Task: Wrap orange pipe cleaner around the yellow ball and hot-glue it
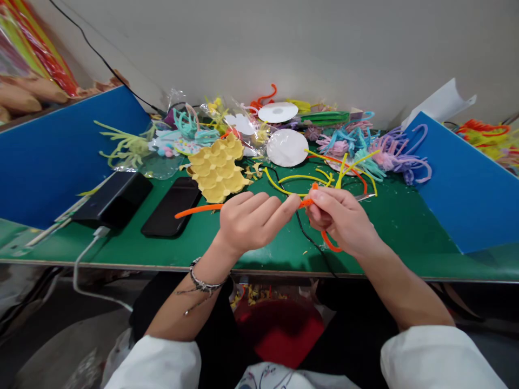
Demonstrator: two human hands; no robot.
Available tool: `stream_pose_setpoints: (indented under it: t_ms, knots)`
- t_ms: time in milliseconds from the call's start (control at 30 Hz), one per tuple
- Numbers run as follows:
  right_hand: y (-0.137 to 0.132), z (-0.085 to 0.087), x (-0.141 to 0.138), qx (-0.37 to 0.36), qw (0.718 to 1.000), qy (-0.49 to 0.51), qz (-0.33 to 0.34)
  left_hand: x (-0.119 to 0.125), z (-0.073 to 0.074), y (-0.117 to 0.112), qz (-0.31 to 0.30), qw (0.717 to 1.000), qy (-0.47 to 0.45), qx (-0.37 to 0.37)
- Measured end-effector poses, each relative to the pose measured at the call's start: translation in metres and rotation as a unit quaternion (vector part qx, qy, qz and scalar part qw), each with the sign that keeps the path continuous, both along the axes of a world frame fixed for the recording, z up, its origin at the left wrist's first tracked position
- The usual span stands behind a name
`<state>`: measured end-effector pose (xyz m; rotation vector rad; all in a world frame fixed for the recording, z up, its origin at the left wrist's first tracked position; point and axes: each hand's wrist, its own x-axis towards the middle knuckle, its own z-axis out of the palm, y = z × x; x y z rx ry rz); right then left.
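Both of my hands are closed on an orange pipe cleaner (pixel 198 209) above the front of the green table. My left hand (pixel 257 219) makes a fist around it, and one end sticks out to the left. Between the hands, a short stretch looks twisted. My right hand (pixel 343 219) pinches that twisted part between thumb and fingers, with an orange loop hanging below the palm. A thin metallic tip (pixel 365 198) shows beside the right hand; what it belongs to is hidden. Several yellow pipe cleaners (pixel 300 178) lie just beyond the hands.
Blue panels (pixel 65 156) border the table (pixel 405 232) on both sides. At left are a phone (pixel 172 208), a black box (pixel 115 197) with a white cable, and a yellow egg-carton piece (pixel 219 170). White discs (pixel 287 147) and bundled coloured pipe cleaners (pixel 399 151) line the back.
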<state>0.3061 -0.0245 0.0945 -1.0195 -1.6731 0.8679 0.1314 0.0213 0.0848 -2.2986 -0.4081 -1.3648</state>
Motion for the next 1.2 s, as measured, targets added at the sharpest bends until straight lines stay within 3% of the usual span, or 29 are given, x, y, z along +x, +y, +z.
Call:
stream_pose_setpoints:
  t_ms: [33, 100, 167, 233, 300, 400, 467, 533, 667, 767, 833, 933, 1000, 1100, 1133, 1200]
  knots:
    - [0.001, -0.001, 0.000, -0.011, 1.000, 0.011, -0.004, 0.001, 0.000, 0.001, -0.018, 0.999, -0.009, -0.047]
    - [0.003, -0.001, 0.001, 0.056, 0.996, -0.029, -0.055, 0.002, 0.002, 0.002, -0.081, 0.967, -0.022, -0.240]
    - [0.005, -0.003, 0.005, 0.168, 0.973, -0.103, -0.119, 0.001, 0.007, 0.002, -0.149, 0.874, -0.017, -0.462]
    - [0.006, -0.006, 0.009, 0.260, 0.942, -0.153, -0.146, 0.000, 0.012, 0.002, -0.193, 0.773, -0.014, -0.604]
    - [0.005, -0.010, 0.014, 0.342, 0.909, -0.190, -0.143, -0.002, 0.014, 0.004, -0.218, 0.713, -0.024, -0.667]
    - [0.005, -0.016, 0.022, 0.452, 0.844, -0.255, -0.136, -0.005, 0.014, 0.008, -0.256, 0.650, -0.035, -0.715]
    - [0.005, -0.019, 0.026, 0.481, 0.816, -0.284, -0.149, -0.006, 0.013, 0.009, -0.277, 0.620, -0.036, -0.733]
    - [0.005, -0.019, 0.028, 0.478, 0.804, -0.306, -0.175, -0.006, 0.013, 0.008, -0.281, 0.612, -0.047, -0.738]
    - [0.003, -0.016, 0.026, 0.447, 0.807, -0.335, -0.195, -0.006, 0.016, 0.003, -0.255, 0.642, -0.058, -0.720]
    - [0.003, -0.012, 0.021, 0.426, 0.813, -0.348, -0.189, -0.005, 0.020, -0.005, -0.214, 0.694, -0.048, -0.686]
    - [0.004, -0.009, 0.019, 0.394, 0.832, -0.342, -0.189, -0.005, 0.022, -0.010, -0.177, 0.752, -0.035, -0.634]
    - [0.006, -0.001, 0.019, 0.331, 0.879, -0.298, -0.170, -0.005, 0.020, -0.015, -0.082, 0.874, -0.026, -0.479]
    - [0.005, 0.007, 0.022, 0.280, 0.919, -0.265, -0.083, -0.006, 0.015, -0.015, -0.015, 0.946, -0.033, -0.321]
    - [0.003, 0.019, 0.027, 0.167, 0.959, -0.199, 0.115, -0.005, 0.009, -0.011, 0.019, 0.992, -0.026, -0.121]
    - [0.002, 0.022, 0.029, 0.138, 0.962, -0.181, 0.153, -0.005, 0.008, -0.010, 0.014, 0.994, -0.025, -0.101]
    - [0.000, 0.024, 0.030, 0.139, 0.959, -0.182, 0.167, -0.004, 0.009, -0.010, -0.017, 0.985, -0.032, -0.168]
